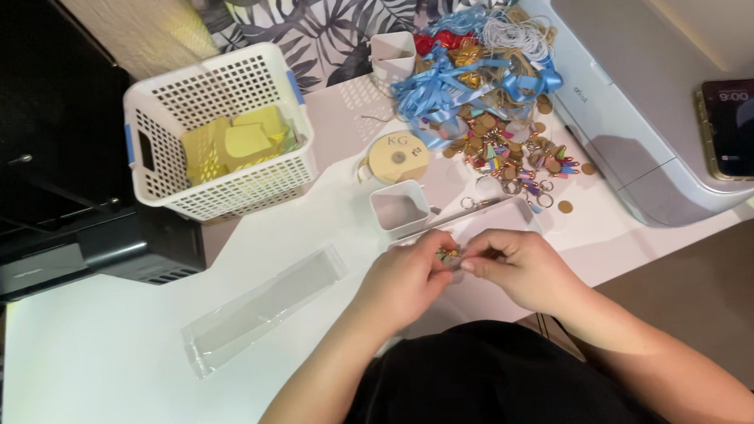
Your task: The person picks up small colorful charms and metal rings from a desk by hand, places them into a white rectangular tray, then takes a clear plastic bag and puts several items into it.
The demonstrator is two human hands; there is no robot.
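Observation:
My left hand [404, 282] and my right hand [521, 265] meet over the white table [90, 356], fingertips pinched together on a small keychain [448, 255] with coloured tassel bits. Most of the keychain is hidden between the fingers. Just beyond the hands lies a pile of keychains [517, 153] with brown discs, rings and coloured tassels. A long clear plastic bag [263, 306] rests flat on the table to the left of my left hand.
A white mesh basket [226, 188] holding yellow cards stands at the back left. A small white square cup [399, 208], a gold ribbon spool [398, 157], blue ribbons [456, 80], a grey cutting machine [640, 102] and a phone [737, 128] surround the work spot.

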